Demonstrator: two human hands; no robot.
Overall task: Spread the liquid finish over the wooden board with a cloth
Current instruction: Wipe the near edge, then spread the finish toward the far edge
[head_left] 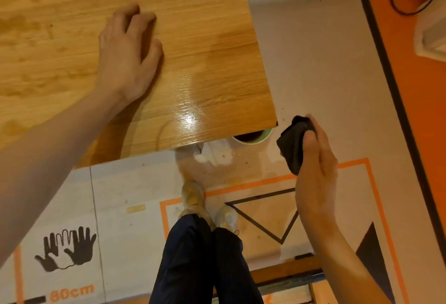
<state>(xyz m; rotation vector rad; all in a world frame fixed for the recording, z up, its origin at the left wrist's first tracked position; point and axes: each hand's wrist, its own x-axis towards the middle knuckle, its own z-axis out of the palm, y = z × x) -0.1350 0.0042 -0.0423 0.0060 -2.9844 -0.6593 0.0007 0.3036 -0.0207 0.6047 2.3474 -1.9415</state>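
The wooden board (212, 45) fills the upper left of the head view, and its near right corner shines wet with finish. My left hand (128, 52) rests flat on the board, fingers apart, holding nothing. Off the board's right corner, over the floor, my right hand (313, 156) is closed around a dark crumpled cloth (293, 144). The cloth does not touch the board.
A pale green cup (253, 137) with dark liquid sits on the floor, half hidden under the board's near right corner. My legs and shoes (193, 197) stand on printed cardboard sheeting. An orange floor strip and a black cable (398, 1) lie at the right.
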